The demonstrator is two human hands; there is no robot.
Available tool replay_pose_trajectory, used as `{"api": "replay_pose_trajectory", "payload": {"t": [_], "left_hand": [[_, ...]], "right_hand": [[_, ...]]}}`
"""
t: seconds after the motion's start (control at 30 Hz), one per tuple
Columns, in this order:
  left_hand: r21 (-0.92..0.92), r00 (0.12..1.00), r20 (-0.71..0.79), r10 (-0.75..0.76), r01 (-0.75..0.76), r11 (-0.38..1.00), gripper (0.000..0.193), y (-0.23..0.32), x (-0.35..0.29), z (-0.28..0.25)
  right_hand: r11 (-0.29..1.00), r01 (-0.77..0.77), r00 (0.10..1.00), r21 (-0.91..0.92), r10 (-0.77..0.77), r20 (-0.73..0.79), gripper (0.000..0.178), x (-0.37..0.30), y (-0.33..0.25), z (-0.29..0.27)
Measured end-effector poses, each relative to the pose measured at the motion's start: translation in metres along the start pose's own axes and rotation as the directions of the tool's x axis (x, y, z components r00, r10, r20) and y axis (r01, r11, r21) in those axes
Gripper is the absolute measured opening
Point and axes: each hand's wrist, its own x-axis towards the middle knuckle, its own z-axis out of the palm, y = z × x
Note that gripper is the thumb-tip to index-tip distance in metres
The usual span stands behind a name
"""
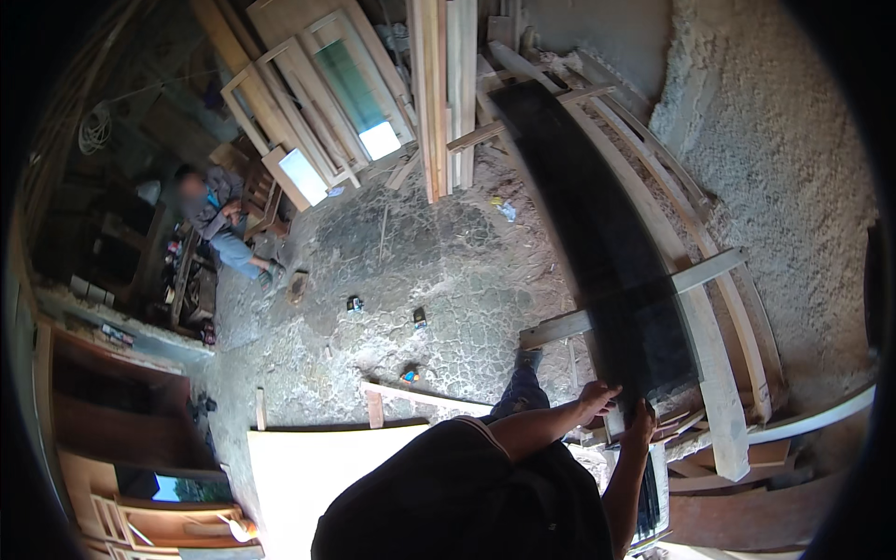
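Observation:
A long, smooth black sheet stretches away from me on the right, lying over wooden crosspieces. Its kind, glass or film, I cannot make out. At its near end my left hand has its fingers curled in at the left corner. Beside it, my right hand grips the near edge, thumb side up. The two hands are close together but apart. Part of the sheet's near edge is hidden behind my fingers.
Crosspieces and long boards flank the sheet, beside a rough wall. Door frames and planks lean at the back. A seated person is at far left. Small containers stand on the floor; a white panel lies near me.

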Motion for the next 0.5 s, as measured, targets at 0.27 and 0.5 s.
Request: {"api": "replay_pose_trajectory", "payload": {"t": [0.27,0.5], "left_hand": [[-0.04,0.998,0.005,-0.06,0.06,0.997,0.04,-0.011,0.014,-0.008],[-0.037,0.997,0.017,-0.075,0.075,0.996,0.042,-0.009,0.004,-0.006]], "right_hand": [[0.777,0.492,0.87,-0.392,-0.442,0.216,0.031,0.0,0.008,-0.003],[0.926,0.318,0.948,-0.203,-0.305,0.094,0.032,-0.012,-0.004,0.005]]}}
